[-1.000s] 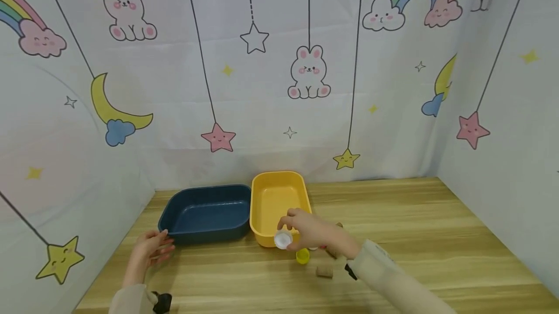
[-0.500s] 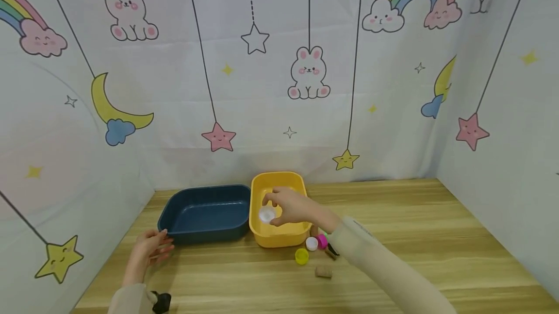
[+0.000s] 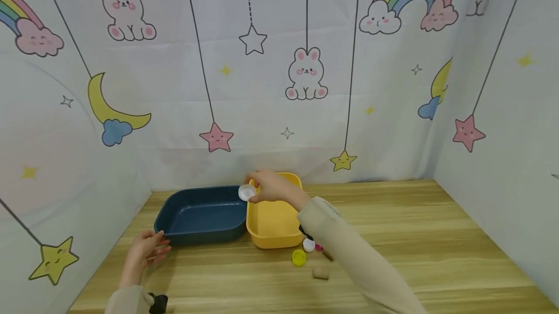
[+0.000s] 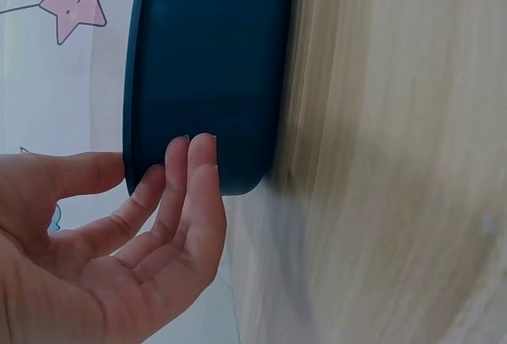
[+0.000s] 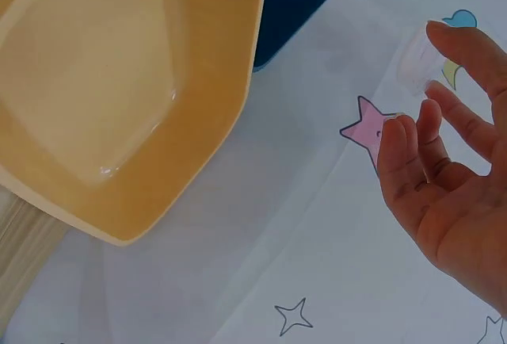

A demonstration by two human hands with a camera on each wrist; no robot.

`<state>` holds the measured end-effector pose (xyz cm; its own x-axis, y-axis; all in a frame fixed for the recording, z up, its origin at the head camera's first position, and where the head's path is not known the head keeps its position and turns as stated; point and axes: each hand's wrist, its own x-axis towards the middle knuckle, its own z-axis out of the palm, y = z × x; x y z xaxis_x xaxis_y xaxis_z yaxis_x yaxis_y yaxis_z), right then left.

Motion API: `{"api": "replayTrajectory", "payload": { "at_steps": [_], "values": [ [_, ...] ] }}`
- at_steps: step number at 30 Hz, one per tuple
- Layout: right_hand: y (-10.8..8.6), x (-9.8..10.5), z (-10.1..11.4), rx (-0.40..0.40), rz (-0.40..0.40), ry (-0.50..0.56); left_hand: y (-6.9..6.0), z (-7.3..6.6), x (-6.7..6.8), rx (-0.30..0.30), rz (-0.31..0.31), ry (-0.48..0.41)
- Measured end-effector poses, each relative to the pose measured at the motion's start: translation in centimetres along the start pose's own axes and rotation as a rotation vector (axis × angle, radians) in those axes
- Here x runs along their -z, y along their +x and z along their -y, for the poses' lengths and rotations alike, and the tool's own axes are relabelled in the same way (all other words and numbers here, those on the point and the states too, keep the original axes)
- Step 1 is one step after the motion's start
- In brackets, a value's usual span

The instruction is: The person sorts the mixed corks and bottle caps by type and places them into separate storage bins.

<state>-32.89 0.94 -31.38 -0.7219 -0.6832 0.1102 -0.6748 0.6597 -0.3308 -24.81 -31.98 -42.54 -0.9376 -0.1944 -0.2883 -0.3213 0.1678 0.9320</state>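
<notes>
My right hand (image 3: 272, 189) pinches a white bottle cap (image 3: 246, 192) between thumb and fingertips. It is over the far part of the yellow basin (image 3: 251, 229), the cap near where that basin meets the dark blue basin (image 3: 198, 239). In the right wrist view the cap (image 5: 418, 63) looks pale and see-through at the fingertips. At the blue basin's near left corner, my left hand (image 3: 146, 251) grips the rim. The left wrist view shows the thumb on one side of the blue wall (image 4: 210, 59), the fingers on the other.
Right of the yellow basin lie a white cap (image 3: 308, 245), a yellow cap (image 3: 299, 257), a cork (image 3: 320, 273), and a pink piece (image 3: 319, 247) partly behind my right sleeve. A printed curtain (image 3: 262, 110) closes off the back of the wooden table (image 3: 393, 236).
My right hand has carried the white cap away and to the left, from the yellow basin's near edge to the join between both basins. The left hand has stayed on the blue rim.
</notes>
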Motion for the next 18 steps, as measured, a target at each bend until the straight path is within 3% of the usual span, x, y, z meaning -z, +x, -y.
{"api": "replayTrajectory", "payload": {
  "at_steps": [18],
  "values": [
    [3.7,-2.3,1.7,-0.07,-0.108,-0.104,-0.2,-0.1,0.1,-0.009,-0.013,0.007]
  ]
}}
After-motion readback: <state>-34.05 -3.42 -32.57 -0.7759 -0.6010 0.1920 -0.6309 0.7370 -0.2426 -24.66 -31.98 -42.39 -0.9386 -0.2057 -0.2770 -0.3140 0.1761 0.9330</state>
